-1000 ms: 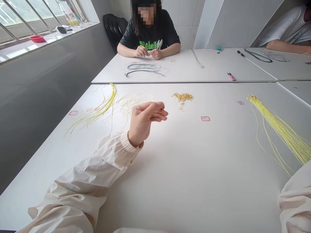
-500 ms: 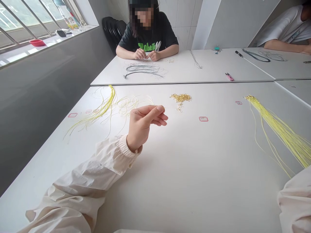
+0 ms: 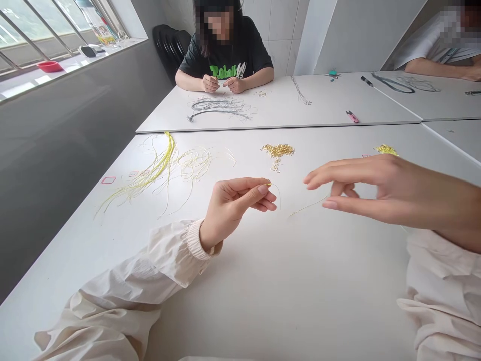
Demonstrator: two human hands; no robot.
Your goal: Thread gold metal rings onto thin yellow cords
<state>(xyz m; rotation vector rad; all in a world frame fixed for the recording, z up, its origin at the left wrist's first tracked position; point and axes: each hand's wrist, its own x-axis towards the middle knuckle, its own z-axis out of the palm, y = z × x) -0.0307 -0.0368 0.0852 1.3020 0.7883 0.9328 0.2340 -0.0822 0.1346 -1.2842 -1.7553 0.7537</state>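
Note:
My left hand (image 3: 240, 203) is closed in a pinch on a thin yellow cord (image 3: 268, 184), whose end shows at the fingertips. A fine strand curves down from there. To its right hovers my right hand (image 3: 376, 188), slightly blurred, thumb and index finger apart and the other fingers curled. A pale thread (image 3: 306, 207) slants beside its thumb; whether the curled fingers touch it, I cannot tell. Beyond both hands lies a pile of small gold metal pieces (image 3: 278, 150). Behind the right hand, only the top of a yellow cord bundle (image 3: 386, 150) shows.
Another yellow cord bundle (image 3: 169, 150) and loose pale loops (image 3: 195, 163) lie on the left of the white table (image 3: 263, 281). Across it, a person in a black shirt (image 3: 225, 55) works near dark cords (image 3: 220, 110). Pink snips (image 3: 352, 117) lie on the far table.
My right hand has come in from the right and now covers most of the right yellow bundle. My left hand has shifted slightly right and down, still pinching.

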